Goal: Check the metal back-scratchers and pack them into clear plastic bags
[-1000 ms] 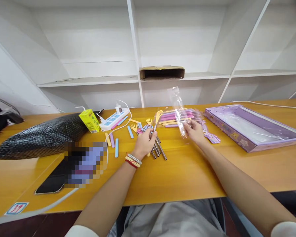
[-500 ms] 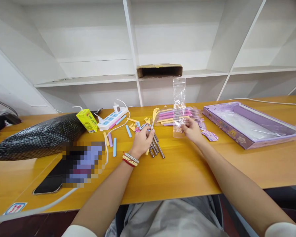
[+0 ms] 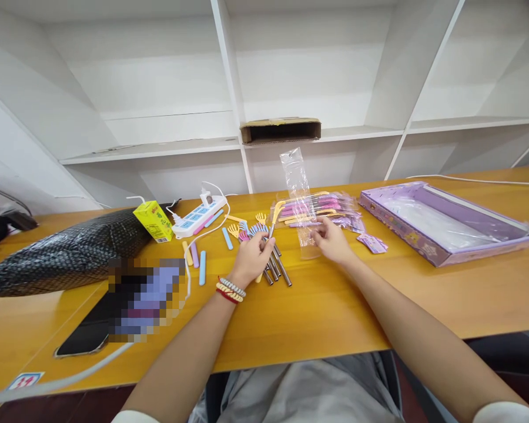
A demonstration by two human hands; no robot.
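My left hand [image 3: 251, 258] is closed around a back scratcher [image 3: 276, 213] with a yellow head and a metal neck, tilted upward. My right hand [image 3: 332, 239] pinches a narrow clear plastic bag [image 3: 294, 173] near its lower end; the bag stands up and leans left. Under and beside my left hand lie several loose metal back scratchers [image 3: 284, 271] with coloured claw heads. Behind the bag is a pile of bagged back scratchers [image 3: 337, 203]. Small purple cards [image 3: 372, 244] lie to the right of my right hand.
At right sits an open purple box [image 3: 432, 252] with clear plastic inside. Leftward are coloured tubes [image 3: 203, 269], a power strip [image 3: 198, 218], a yellow drink carton [image 3: 154, 222], a black wrapped parcel [image 3: 66, 252] and a phone [image 3: 86, 326]. A cardboard box [image 3: 281, 130] rests on the shelf behind.
My right hand has moved left and slightly down, bringing the clear bag closer to the back scratcher's head. The bag now leans left. My left hand keeps its hold.
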